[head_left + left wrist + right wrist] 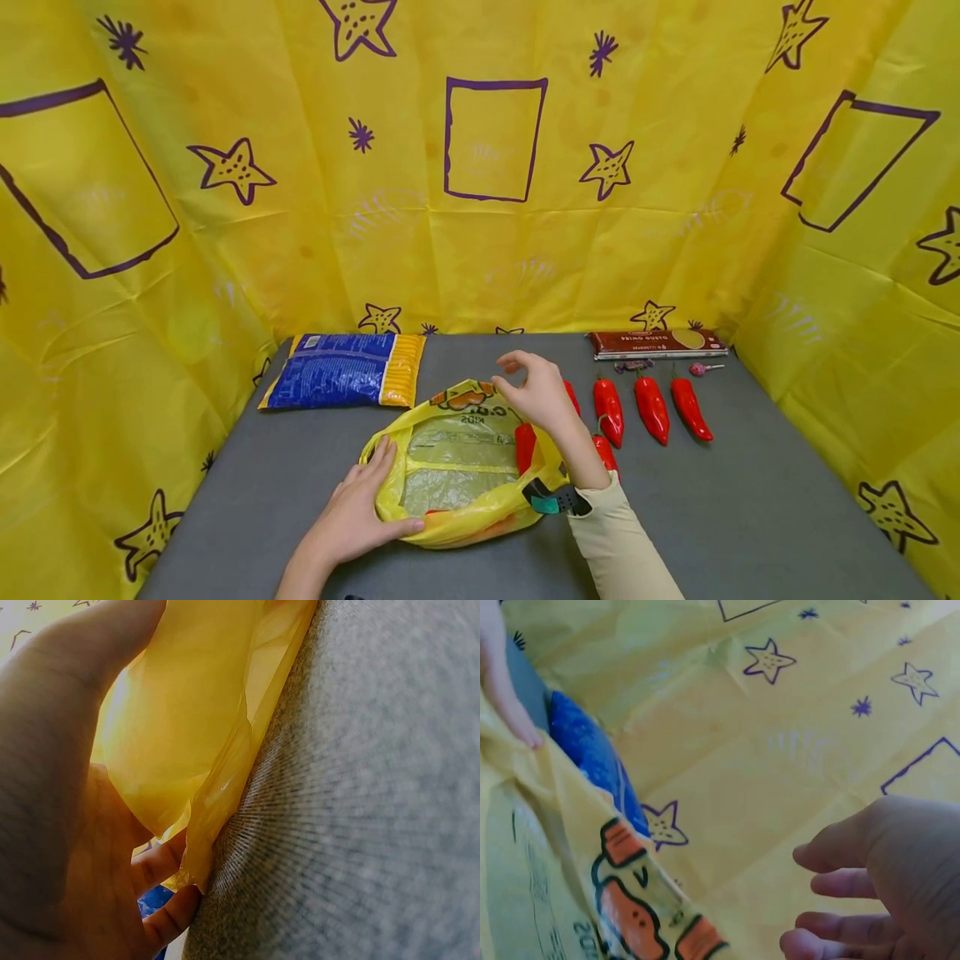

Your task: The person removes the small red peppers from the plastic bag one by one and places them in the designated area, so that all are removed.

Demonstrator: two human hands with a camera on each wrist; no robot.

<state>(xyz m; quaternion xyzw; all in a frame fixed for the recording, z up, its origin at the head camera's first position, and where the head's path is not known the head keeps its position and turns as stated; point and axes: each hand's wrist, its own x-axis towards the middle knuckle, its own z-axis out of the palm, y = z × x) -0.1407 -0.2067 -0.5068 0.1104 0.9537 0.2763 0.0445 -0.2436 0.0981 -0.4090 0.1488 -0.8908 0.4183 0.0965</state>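
Observation:
A yellow plastic bag (457,467) lies open on the grey table (750,500). My left hand (367,500) grips its near left rim, thumb along the front edge. The left wrist view shows the bag's film (195,735) held between thumb and fingers of the left hand (142,847). My right hand (528,387) hovers over the bag's far right rim, fingers loosely curled, holding nothing. A red pepper (525,446) lies at the bag's right edge, below that hand. The right wrist view shows the empty right hand (840,900) above the printed bag (570,885).
Three red peppers (652,408) lie in a row to the right, another (606,454) beside my right wrist. A blue and yellow packet (341,371) lies at the back left, a brown packet (656,342) and a lollipop (701,367) at the back right. Yellow starred sheeting (495,208) walls three sides.

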